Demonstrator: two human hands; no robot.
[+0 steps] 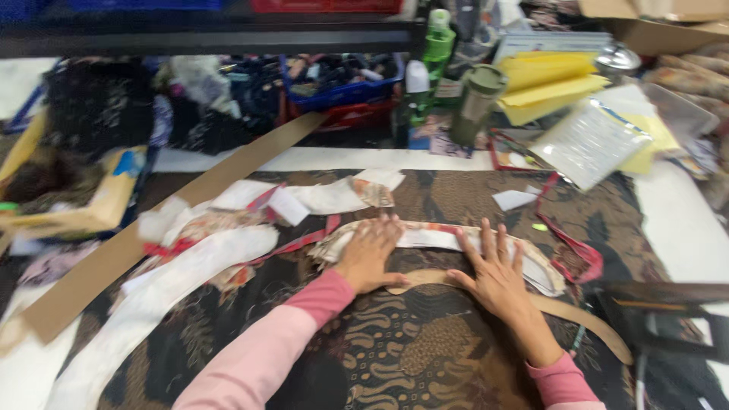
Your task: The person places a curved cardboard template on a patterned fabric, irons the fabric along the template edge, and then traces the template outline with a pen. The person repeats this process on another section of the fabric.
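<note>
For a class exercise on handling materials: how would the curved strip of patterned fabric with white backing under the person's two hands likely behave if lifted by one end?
The curved patterned fabric strip with white backing would probably droop, since it lies flat and thin on the dark batik cloth. It looks light; both the left hand and right hand press it flat, so it may shift easily.

Left hand [370, 254] and right hand [497, 277] pressed flat, fingers spread

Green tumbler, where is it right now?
Head view, upper centre-right: the green tumbler stands at the far table edge, beyond the batik cloth, between the green bottle and the yellow paper stack.
</note>
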